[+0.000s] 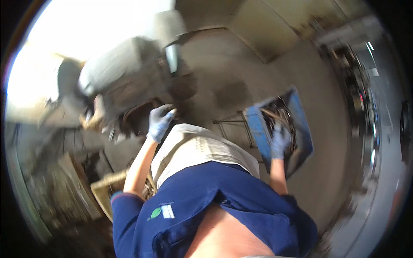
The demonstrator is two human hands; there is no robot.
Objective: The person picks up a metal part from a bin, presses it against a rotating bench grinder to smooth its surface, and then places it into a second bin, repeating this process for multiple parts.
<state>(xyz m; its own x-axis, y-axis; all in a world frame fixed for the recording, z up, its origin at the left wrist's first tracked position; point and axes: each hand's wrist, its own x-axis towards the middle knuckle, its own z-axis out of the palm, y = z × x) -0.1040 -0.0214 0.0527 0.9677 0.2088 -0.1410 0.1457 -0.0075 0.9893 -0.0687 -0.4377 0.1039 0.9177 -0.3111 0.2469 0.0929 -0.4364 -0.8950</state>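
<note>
Fingers, right hand (280, 142): among slender pieces (274, 115) inside the blue bin (259, 129) — closure blurred, we cannot tell.
Left hand (161, 123): fingers curled together (any contents hidden).
Good reach: we'd grasp mid-length, clear of tangles.

Long, thin, dark pieces (282, 111) lie jumbled in an open blue bin (257, 129).

On my feed I count two gloved hands, one left hand (160, 123) and one right hand (281, 141), plus one blue bin (258, 129), one yellowish crate (102, 184) and one pale apron (206, 146). The bin's dark pieces (287, 115) blur beyond my counting.
</note>
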